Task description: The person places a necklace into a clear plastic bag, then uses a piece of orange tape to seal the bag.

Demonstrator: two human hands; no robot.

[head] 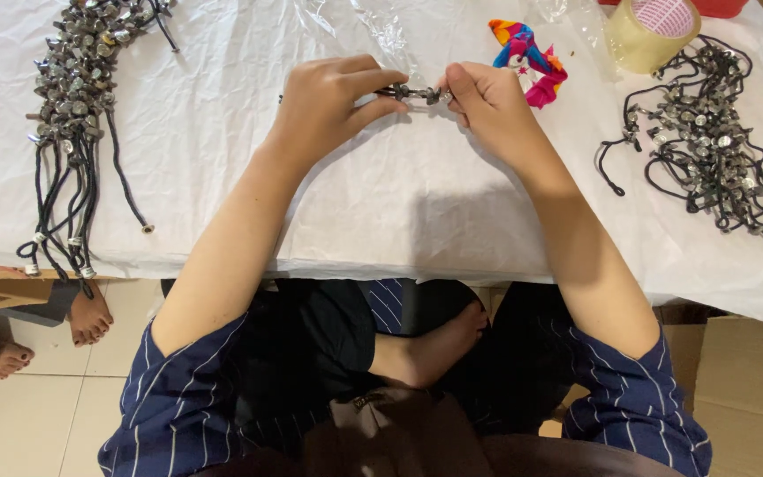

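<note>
Beaded cord (415, 92) pinched between both hands — left hand (328, 99), right hand (487, 106) — fingers closed on its ends.

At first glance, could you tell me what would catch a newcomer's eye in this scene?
The left hand and right hand meet at the middle of the white table cover, pinching a small beaded cord piece between them. Heaps of black beaded cords lie at the left and right edges, with a bright multicoloured scrap behind the hands.
</note>
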